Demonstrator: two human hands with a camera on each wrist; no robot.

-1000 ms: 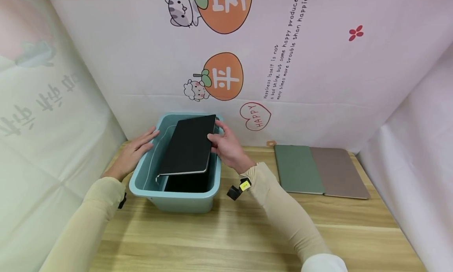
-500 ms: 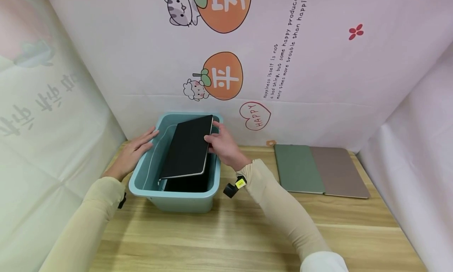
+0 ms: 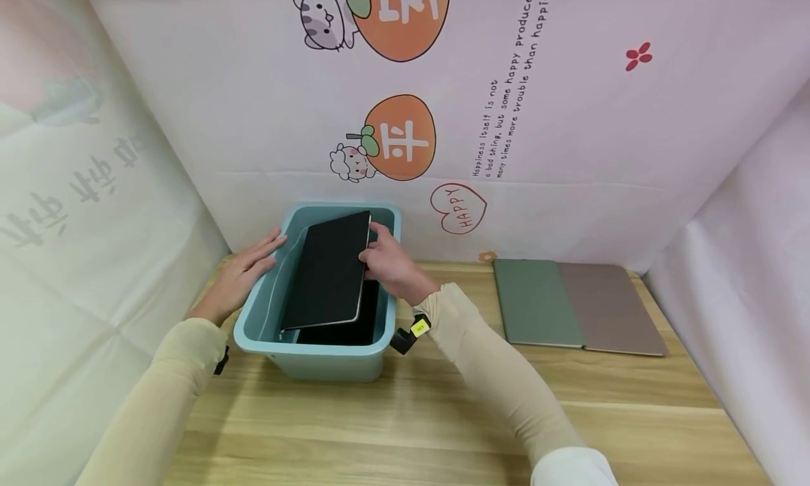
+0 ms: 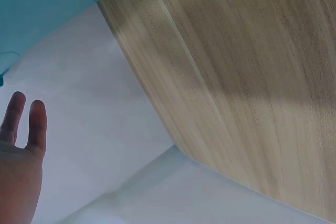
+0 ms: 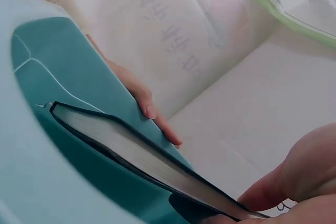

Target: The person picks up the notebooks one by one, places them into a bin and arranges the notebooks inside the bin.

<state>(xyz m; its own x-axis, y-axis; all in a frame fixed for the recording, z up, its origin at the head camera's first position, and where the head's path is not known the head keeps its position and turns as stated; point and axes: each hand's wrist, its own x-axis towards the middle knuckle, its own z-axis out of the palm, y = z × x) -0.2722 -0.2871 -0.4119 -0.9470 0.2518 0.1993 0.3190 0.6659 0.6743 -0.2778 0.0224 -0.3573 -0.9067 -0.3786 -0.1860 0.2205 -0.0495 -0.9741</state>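
A black notebook [image 3: 330, 271] is tilted inside the blue plastic bin [image 3: 319, 347], its left side lower than its right. My right hand [image 3: 394, 262] pinches its right edge, thumb on the cover and fingers underneath. In the right wrist view the white page block of the notebook [image 5: 142, 153] shows between dark covers. Below it, another flat black thing [image 3: 344, 333] lies in the bin; its kind is mostly hidden. My left hand [image 3: 243, 271] rests on the bin's left rim with fingers extended; in the left wrist view two straight fingers of that hand [image 4: 21, 156] show.
To the right, a green notebook [image 3: 538, 303] and a brownish-mauve notebook [image 3: 612, 309] lie side by side on the wooden table [image 3: 405, 423]. A printed white cloth [image 3: 557, 134] hangs behind the bin, with more cloth on both sides.
My right hand has moved left and slightly down, lowering the black notebook further into the bin. The left hand has stayed on the rim.
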